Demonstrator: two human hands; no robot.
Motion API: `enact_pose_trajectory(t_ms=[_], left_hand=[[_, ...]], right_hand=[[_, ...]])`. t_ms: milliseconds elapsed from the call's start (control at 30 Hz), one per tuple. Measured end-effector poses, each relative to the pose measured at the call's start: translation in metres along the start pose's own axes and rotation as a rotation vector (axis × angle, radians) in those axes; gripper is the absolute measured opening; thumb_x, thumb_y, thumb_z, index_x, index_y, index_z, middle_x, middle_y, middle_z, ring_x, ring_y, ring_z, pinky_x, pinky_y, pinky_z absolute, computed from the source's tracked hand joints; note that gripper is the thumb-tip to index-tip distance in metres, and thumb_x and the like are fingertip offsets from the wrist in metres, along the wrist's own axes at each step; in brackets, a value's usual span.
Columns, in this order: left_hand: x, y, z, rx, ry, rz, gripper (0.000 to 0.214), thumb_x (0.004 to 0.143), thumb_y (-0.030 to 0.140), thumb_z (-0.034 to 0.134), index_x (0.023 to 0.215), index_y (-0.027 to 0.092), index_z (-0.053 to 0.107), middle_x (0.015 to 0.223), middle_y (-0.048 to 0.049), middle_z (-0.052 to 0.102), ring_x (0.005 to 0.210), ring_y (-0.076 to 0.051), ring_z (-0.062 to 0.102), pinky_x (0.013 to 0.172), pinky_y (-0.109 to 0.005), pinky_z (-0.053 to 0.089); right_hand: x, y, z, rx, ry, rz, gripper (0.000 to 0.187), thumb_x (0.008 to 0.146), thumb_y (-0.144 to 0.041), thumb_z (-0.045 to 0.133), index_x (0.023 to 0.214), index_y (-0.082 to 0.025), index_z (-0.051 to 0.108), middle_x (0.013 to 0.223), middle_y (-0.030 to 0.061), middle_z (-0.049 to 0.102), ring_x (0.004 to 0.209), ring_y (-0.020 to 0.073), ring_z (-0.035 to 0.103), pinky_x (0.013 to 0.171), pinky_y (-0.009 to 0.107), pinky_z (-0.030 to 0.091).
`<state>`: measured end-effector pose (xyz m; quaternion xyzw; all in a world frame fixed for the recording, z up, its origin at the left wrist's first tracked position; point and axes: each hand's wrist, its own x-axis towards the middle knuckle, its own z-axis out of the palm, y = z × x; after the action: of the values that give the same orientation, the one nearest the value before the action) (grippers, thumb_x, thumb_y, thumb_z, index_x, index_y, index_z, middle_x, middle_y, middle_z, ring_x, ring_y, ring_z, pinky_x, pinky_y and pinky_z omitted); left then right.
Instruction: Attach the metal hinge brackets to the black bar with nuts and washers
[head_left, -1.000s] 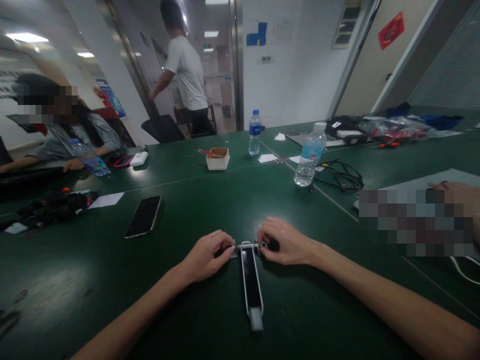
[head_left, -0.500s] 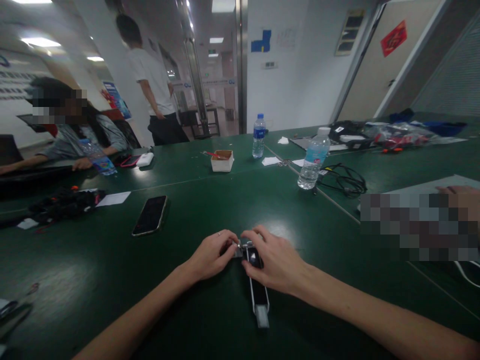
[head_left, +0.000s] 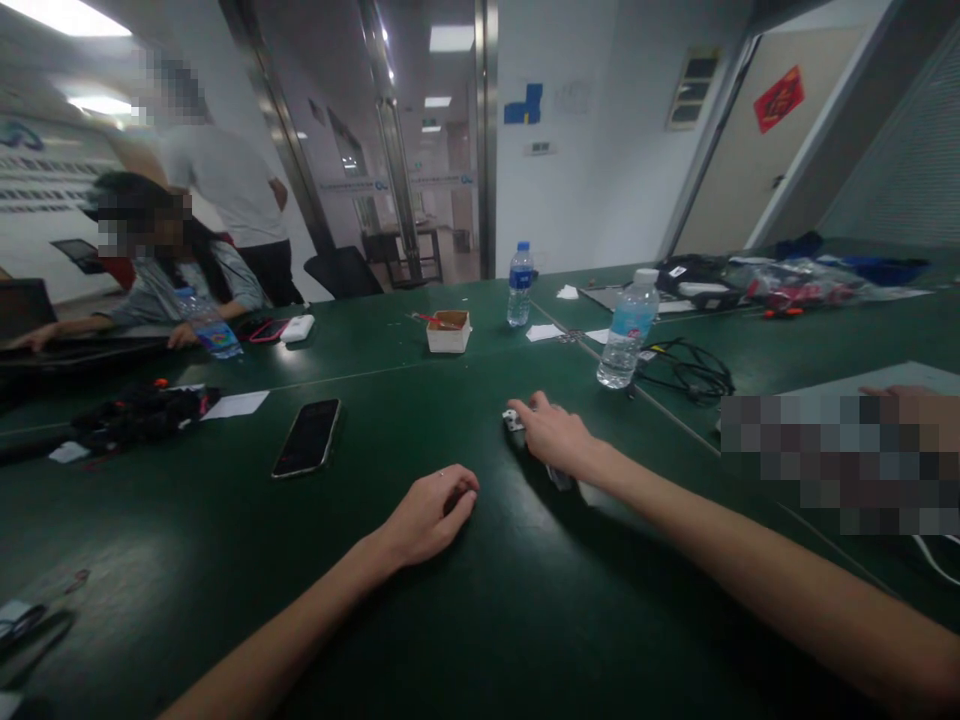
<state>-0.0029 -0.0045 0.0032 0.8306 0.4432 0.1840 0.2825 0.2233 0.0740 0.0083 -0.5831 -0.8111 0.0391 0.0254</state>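
My right hand (head_left: pixel 553 430) is closed over a long, narrow device (head_left: pixel 559 478) with black and silver parts. A pale end piece with dark holes (head_left: pixel 514 420) sticks out past the fingertips, and the palm hides the device's middle. Nearer to me, my left hand (head_left: pixel 431 515) rests on the green table (head_left: pixel 480 620) with its fingers curled in toward the thumb. Nothing shows between those fingertips. The two hands are apart.
A phone (head_left: pixel 307 437) lies to the left. Farther back stand a small white box (head_left: pixel 448 335), a blue-capped bottle (head_left: pixel 520 285) and a larger water bottle (head_left: pixel 628 330) beside coiled black cable (head_left: pixel 686 370). Another person's hand (head_left: pixel 919 405) is at the right; two people are at the back left.
My right hand has carried the device forward and to the right, away from my left hand. My left hand stays nearly in place. The standing person has moved left.
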Motion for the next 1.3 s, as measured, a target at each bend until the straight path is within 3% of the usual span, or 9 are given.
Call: enact_pose_trajectory(t_ms=[100,233,533,733,900,1133,1300], left_hand=[[0.000,-0.001,0.000,-0.010,-0.009,0.009,0.020,0.094,0.027,0.041,0.103,0.016,0.056,0.091,-0.0042,0.059,0.074,-0.015,0.054,0.065,-0.026,0.047],[-0.001,0.002,-0.002,0.002,-0.024,-0.005,0.019,0.094,0.025,0.041,0.103,0.015,0.056,0.091,-0.0049,0.059,0.076,-0.016,0.055,0.065,-0.026,0.048],[-0.002,0.002,-0.002,-0.008,-0.043,-0.002,0.019,0.094,0.026,0.042,0.103,0.016,0.056,0.093,-0.0048,0.059,0.078,-0.016,0.056,0.068,-0.027,0.048],[-0.002,0.006,-0.004,0.014,-0.072,-0.034,0.019,0.094,0.024,0.042,0.103,0.015,0.056,0.093,-0.0049,0.059,0.079,-0.016,0.055,0.068,-0.027,0.048],[-0.002,0.007,-0.004,0.030,-0.079,-0.028,0.019,0.093,0.024,0.042,0.103,0.015,0.056,0.092,-0.0046,0.058,0.080,-0.016,0.055,0.069,-0.027,0.047],[-0.002,0.007,-0.004,0.025,-0.073,-0.012,0.020,0.094,0.024,0.042,0.102,0.014,0.057,0.091,-0.0045,0.058,0.078,-0.016,0.054,0.068,-0.027,0.047],[-0.003,0.007,-0.004,0.022,-0.082,-0.018,0.020,0.094,0.025,0.042,0.103,0.015,0.057,0.092,-0.0041,0.058,0.078,-0.015,0.054,0.068,-0.027,0.047]], right_hand=[[0.042,0.027,-0.004,-0.060,-0.038,0.123,0.035,0.090,-0.019,0.044,0.125,-0.024,0.047,0.121,0.0162,0.043,0.100,0.0300,0.058,0.076,0.038,0.045],[0.085,0.062,-0.005,-0.074,-0.027,0.199,0.034,0.091,-0.017,0.041,0.124,-0.021,0.050,0.123,0.0175,0.042,0.107,0.0318,0.053,0.082,0.042,0.043],[0.129,0.125,0.018,-0.059,0.058,0.321,0.047,0.092,-0.017,0.036,0.139,-0.023,0.036,0.134,0.0191,0.035,0.114,0.0346,0.047,0.090,0.044,0.038],[0.139,0.135,0.027,-0.074,0.090,0.326,0.045,0.091,-0.021,0.035,0.136,-0.024,0.039,0.133,0.0180,0.037,0.116,0.0364,0.045,0.092,0.047,0.038],[0.140,0.137,0.030,-0.095,0.096,0.323,0.050,0.091,-0.025,0.036,0.140,-0.027,0.031,0.134,0.0179,0.035,0.117,0.0392,0.043,0.090,0.051,0.039],[0.141,0.136,0.032,-0.095,0.094,0.341,0.044,0.091,-0.029,0.037,0.135,-0.030,0.039,0.136,0.0153,0.034,0.117,0.0388,0.042,0.088,0.053,0.039],[0.140,0.137,0.033,-0.090,0.108,0.332,0.049,0.090,-0.026,0.036,0.139,-0.024,0.034,0.135,0.0174,0.036,0.118,0.0379,0.041,0.089,0.051,0.040]])
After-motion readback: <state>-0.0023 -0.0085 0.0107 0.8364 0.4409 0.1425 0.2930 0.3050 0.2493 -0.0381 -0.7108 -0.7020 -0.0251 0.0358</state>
